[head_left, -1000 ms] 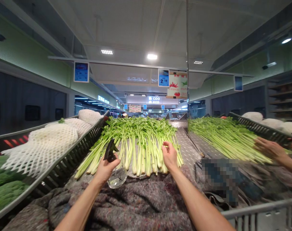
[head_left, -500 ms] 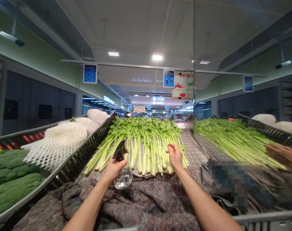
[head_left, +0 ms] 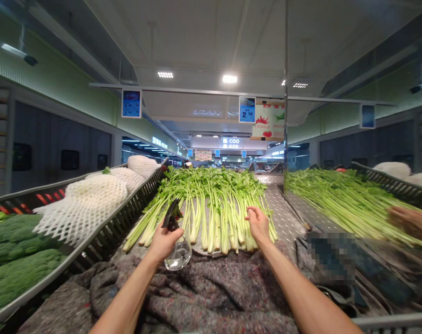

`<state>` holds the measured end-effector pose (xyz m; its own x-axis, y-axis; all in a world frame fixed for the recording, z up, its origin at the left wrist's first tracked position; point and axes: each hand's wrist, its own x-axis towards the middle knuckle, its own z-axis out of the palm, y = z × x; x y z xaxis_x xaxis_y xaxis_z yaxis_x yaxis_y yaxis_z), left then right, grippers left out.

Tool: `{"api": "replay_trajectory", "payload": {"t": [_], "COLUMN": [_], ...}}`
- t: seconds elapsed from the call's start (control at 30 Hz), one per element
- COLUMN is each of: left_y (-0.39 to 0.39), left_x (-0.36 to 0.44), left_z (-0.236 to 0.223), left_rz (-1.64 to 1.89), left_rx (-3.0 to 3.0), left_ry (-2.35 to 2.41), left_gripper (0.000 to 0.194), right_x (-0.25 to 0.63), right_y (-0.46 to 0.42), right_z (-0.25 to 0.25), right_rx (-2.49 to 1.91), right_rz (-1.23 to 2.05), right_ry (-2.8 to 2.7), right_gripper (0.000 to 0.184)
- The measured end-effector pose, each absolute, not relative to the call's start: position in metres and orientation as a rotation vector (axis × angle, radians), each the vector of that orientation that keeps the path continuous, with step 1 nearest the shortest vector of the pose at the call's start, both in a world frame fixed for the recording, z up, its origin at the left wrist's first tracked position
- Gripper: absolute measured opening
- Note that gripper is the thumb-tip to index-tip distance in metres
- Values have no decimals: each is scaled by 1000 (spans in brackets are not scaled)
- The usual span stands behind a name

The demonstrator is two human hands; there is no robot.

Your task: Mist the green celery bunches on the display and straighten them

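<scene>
My left hand (head_left: 164, 243) is closed around the neck of a spray bottle (head_left: 178, 256) with a black trigger head and a clear round body. Some clear liquid shows inside it. Over the right side of the celery, my right hand (head_left: 259, 226) hovers with loosely bent fingers and nothing visible in them. The celery (head_left: 214, 213) lies fanned out in a broad row, leaves at the back and pale stalk ends toward me. A crumpled grey-brown felt blanket (head_left: 204, 292) lies in front of the stalk ends, under my forearms.
On the left, a black crate (head_left: 102, 227) holds broccoli (head_left: 22, 269) and vegetables in white foam netting (head_left: 95, 192). A mirror (head_left: 336, 204) at the right reflects the celery and a hand. Bare patterned metal shelf (head_left: 280, 213) shows beside the celery. Price signs (head_left: 247, 109) hang overhead.
The view has shifted slightly. My right hand has moved a little to the right above the celery. My left hand keeps its hold on the spray bottle, which stays nearly in place.
</scene>
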<state>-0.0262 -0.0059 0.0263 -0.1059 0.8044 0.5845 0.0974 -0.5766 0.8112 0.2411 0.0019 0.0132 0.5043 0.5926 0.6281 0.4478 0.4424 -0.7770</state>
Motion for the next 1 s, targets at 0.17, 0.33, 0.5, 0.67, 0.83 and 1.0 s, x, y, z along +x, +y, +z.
{"api": "replay_trajectory", "payload": {"t": [0.17, 0.33, 0.5, 0.67, 0.83, 1.0], "left_y": [3, 3, -1, -2, -2, -2], "left_x": [-28, -28, -28, -28, -24, -13], "left_z": [20, 20, 24, 25, 25, 21], "left_rz": [1756, 1746, 1774, 1791, 1761, 1732], "left_rx": [1629, 1633, 1641, 1584, 1574, 1650], "left_ry": [1054, 919, 941, 1014, 976, 942], "left_gripper": [40, 42, 43, 40, 40, 36], "right_x": [237, 237, 237, 238, 229, 176], "right_y": [0, -3, -3, -1, -2, -6], "right_z": [16, 16, 16, 14, 12, 10], "right_rx": [-1194, -1228, -1227, -1222, -1172, -956], "right_rz": [101, 101, 101, 108, 168, 408], "right_ry": [-1143, -1138, -1141, -1139, -1182, -1578], "right_gripper": [33, 34, 33, 32, 31, 27]}}
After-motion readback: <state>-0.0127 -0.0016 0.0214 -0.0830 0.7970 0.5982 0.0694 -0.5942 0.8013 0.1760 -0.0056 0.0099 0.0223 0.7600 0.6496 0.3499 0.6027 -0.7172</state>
